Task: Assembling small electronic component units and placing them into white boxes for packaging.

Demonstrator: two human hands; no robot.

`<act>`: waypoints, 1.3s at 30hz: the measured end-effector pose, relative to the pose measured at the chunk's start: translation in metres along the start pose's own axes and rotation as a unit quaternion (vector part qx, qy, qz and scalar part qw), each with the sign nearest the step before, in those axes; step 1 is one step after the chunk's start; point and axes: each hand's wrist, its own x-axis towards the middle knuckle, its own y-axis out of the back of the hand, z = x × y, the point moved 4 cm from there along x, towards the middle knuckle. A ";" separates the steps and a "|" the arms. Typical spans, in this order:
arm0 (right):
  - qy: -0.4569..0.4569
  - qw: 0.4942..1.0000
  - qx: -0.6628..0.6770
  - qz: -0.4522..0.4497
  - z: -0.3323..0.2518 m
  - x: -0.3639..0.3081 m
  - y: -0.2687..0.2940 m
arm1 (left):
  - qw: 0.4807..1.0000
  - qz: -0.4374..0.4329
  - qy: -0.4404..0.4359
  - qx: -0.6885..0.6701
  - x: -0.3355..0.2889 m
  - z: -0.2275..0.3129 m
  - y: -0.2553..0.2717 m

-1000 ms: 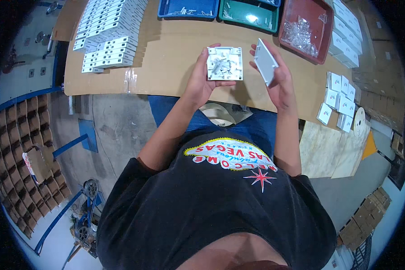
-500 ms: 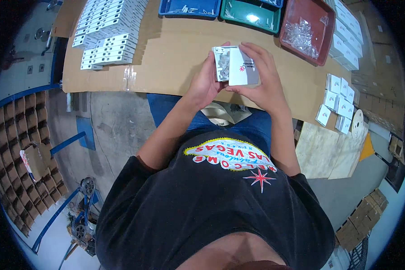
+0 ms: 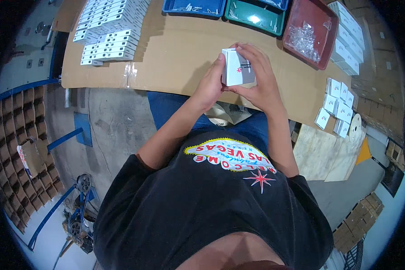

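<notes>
White plastic or card, which of the two not determinable: in the head view, one small white box (image 3: 232, 74) is held above the near part of the desk (image 3: 180, 54), in front of the body. Left hand (image 3: 209, 85): grip closed on the box's left side, thumb against the left edge. Right hand (image 3: 262, 81): grip closed on the right side, fingers curled over the far right corner, thumb at the near edge. Box lies between the two palms, touching both; neither hand is nearer. Longer visible edge runs away from the body, slightly tilted; a marked face is turned up. Full closure of its seam cannot be confirmed, the fingers covering part.

Surroundings: red tray (image 3: 297, 15) with clear plastic pieces (image 3: 303, 39), beyond and right of the right hand, the closest obstruction on that side. Green tray (image 3: 255, 29) and blue tray (image 3: 177, 12) stand straight beyond. Stacked white boxes (image 3: 110, 31) stand far left; loose small boxes (image 3: 339, 105) lie right, near the desk edge.
</notes>
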 end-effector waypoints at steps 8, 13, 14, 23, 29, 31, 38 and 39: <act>0.004 1.000 0.001 -0.002 0.002 -0.001 0.000 | 0.999 0.024 0.013 0.032 -0.002 -0.003 -0.001; 0.006 1.000 -0.004 -0.002 0.002 0.000 0.000 | 0.997 0.026 0.000 0.069 -0.002 -0.001 -0.001; 0.008 1.000 -0.007 -0.001 0.002 0.000 0.001 | 0.997 0.026 0.000 0.069 -0.004 0.000 -0.002; 0.035 0.999 -0.024 0.027 -0.003 -0.003 -0.001 | 0.987 -0.031 -0.120 0.101 -0.009 0.015 -0.011; 0.014 0.991 0.078 0.106 -0.008 -0.011 0.006 | 0.977 -0.043 -0.167 0.127 -0.023 0.020 -0.009; -0.029 0.991 0.100 0.082 0.001 -0.021 0.003 | 0.958 -0.099 -0.203 0.178 -0.028 0.026 -0.014; -0.141 0.936 0.315 0.076 0.019 -0.038 0.005 | 0.944 -0.141 -0.172 0.242 -0.037 0.031 -0.018; -0.141 0.935 0.315 0.077 0.021 -0.041 0.005 | 0.944 -0.141 -0.172 0.243 -0.036 0.031 -0.018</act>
